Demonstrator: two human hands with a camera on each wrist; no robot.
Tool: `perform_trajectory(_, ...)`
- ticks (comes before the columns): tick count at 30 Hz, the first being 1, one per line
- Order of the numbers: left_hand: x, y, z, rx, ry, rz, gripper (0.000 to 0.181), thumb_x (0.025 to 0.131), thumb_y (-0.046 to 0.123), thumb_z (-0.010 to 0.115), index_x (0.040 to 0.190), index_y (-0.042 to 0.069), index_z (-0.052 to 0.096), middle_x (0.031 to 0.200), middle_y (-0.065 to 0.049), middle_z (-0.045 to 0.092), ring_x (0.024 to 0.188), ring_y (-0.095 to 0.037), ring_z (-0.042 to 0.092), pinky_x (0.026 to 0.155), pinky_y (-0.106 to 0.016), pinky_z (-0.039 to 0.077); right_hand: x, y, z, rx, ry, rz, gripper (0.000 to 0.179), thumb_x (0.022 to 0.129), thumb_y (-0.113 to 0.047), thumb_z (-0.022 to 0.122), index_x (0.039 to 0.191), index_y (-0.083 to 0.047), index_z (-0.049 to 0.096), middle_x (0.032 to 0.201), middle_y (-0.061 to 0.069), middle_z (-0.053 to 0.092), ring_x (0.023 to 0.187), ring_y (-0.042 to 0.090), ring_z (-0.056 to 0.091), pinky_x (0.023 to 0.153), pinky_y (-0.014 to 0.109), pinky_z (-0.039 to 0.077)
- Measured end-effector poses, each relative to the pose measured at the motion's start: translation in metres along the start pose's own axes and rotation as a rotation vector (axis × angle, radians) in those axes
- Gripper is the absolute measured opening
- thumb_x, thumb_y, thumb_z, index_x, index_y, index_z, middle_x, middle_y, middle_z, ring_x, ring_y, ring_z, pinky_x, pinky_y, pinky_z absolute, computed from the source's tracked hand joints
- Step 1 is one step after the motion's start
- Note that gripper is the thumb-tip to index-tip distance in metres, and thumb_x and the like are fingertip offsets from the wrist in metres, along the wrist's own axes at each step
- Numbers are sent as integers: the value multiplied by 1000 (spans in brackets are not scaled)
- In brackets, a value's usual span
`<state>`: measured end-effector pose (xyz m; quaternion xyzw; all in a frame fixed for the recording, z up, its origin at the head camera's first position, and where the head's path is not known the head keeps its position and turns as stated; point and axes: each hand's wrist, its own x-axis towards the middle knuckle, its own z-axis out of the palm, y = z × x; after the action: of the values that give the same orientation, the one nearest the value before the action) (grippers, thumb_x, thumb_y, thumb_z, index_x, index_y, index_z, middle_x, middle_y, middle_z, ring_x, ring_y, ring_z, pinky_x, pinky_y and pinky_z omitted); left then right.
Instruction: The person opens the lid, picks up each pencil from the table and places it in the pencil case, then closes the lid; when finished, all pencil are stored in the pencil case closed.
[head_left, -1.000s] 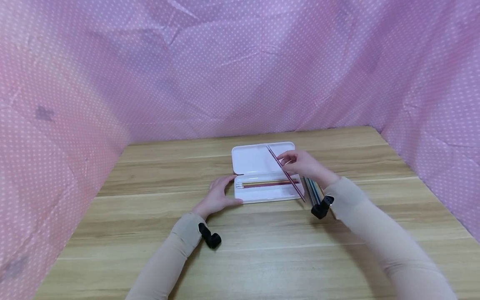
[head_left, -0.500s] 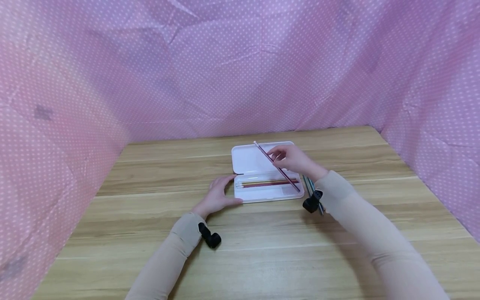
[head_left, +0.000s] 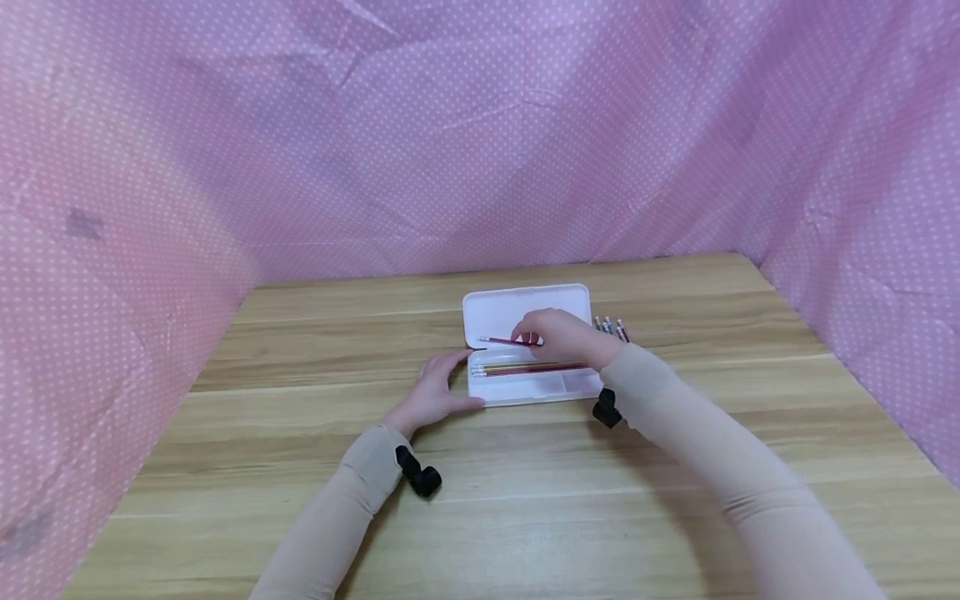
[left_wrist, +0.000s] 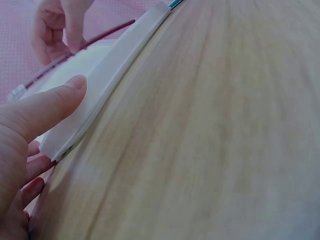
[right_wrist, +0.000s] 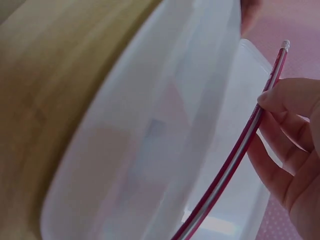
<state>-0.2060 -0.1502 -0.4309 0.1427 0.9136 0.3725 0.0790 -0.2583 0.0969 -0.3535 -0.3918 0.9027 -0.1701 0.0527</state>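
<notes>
An open white pencil case [head_left: 517,391] lies on the table, its lid [head_left: 486,313] folded back. My left hand [head_left: 432,395] grips its left end, the thumb on the front wall and the fingers round the far side, as the left wrist view shows. Inside the tray several pencils [head_left: 517,368] lie side by side, eraser ends to the left. Above the back of the case my right hand [head_left: 561,335] pinches a dark red striped pencil [right_wrist: 236,155] between thumb and fingers. Its white eraser end points left; its other end is hidden behind the hand in the head view.
Several more pencils [head_left: 609,327] lie on the table to the right of the case, mostly hidden by the right wrist. The wooden table [head_left: 480,517] meets a pink dotted cloth [head_left: 450,167] at its back and sides.
My right hand has moved left over the case, turning the red pencil from a steep slant to nearly level, in line with the tray. The left hand has stayed in place.
</notes>
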Motion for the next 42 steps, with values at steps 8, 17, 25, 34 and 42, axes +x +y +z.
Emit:
perform_trajectory(8,-1,-2,0,-2,5,-6,88,69,40,83,144,21,39,148,-5,38,138,-26,27,116,-47,14,6,-8,12,-91,-60,-39,22,86,0,61,104,-7,70,90,5,66,80,16,58,82,36,52)
perform_trajectory(17,0,-1,0,8,1,6,87,70,40,82,143,19,40,147,-6,40,138,-26,28,116,-47,14,13,-10,22,-182,-88,-53,25,82,4,60,101,-8,71,88,4,65,80,18,60,82,35,52)
perform_trajectory(25,0,0,0,-4,1,11,87,71,38,82,143,17,40,147,-6,40,138,-26,28,116,-46,13,15,-13,22,-208,-106,-31,24,83,5,59,101,-8,71,88,5,65,80,18,59,85,36,52)
perform_trajectory(34,-1,-1,1,4,16,22,87,69,41,82,142,18,41,146,-5,41,137,-26,29,115,-47,14,14,-13,25,-193,-96,-39,21,83,5,59,95,-7,71,81,3,62,72,15,52,77,33,51)
perform_trajectory(42,0,-2,1,14,3,18,87,70,43,81,143,21,40,147,-4,40,138,-25,28,116,-46,13,13,-13,25,-219,-100,-28,19,83,4,60,93,-8,71,79,2,61,71,14,52,75,32,51)
